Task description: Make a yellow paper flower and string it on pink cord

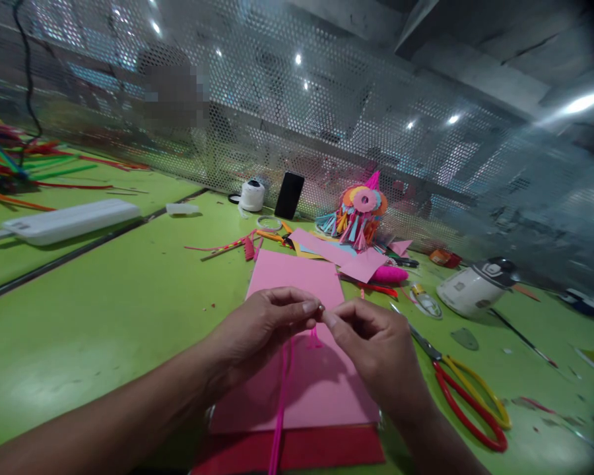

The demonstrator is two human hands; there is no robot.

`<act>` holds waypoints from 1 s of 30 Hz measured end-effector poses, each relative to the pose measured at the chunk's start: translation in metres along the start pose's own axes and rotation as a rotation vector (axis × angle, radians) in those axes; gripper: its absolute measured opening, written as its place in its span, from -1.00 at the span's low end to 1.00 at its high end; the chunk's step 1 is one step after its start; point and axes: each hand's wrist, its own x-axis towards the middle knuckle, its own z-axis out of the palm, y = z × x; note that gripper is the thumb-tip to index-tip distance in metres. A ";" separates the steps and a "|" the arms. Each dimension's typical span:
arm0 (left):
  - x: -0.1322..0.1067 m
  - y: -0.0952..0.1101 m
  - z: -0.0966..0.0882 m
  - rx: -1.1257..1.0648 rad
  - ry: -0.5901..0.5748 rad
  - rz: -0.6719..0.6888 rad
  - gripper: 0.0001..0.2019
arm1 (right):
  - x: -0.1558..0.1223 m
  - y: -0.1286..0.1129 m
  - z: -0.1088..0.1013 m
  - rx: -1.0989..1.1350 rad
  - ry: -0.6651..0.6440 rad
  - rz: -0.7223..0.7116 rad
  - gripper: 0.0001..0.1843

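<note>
My left hand (262, 326) and my right hand (376, 346) meet fingertip to fingertip above a pink paper sheet (297, 277). Both pinch the top end of a thin pink strip (280, 402) that hangs down toward me; a tiny dark piece sits between the fingertips. A red sheet (327, 448) lies under the pink one at the near edge. Red-and-yellow-handled scissors (468, 389) lie just right of my right hand on the green table (103, 310).
A colourful paper ornament with tassels (359, 211), loose pink sheets (336, 254), a black phone (290, 194) and a white tape roll (251, 195) stand by the perforated metal screen. A white appliance (472, 287) sits right; a white power strip (69, 221) and coloured strips lie left.
</note>
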 end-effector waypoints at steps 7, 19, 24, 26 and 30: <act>0.001 0.002 -0.002 0.016 0.013 0.027 -0.96 | 0.003 -0.001 0.000 0.035 0.063 -0.010 -0.83; 0.003 -0.002 -0.002 0.029 0.023 0.022 -0.94 | 0.003 0.002 0.005 0.095 0.018 0.044 -0.82; 0.002 -0.004 0.000 0.075 0.056 0.051 -0.93 | 0.004 0.004 0.007 0.128 0.001 0.081 -0.81; 0.002 -0.005 0.000 0.080 0.055 0.059 -0.93 | 0.004 0.004 0.008 0.132 0.002 0.088 -0.82; 0.002 -0.006 -0.001 0.081 0.046 0.061 -0.91 | 0.004 0.005 0.009 0.120 0.011 0.067 -0.82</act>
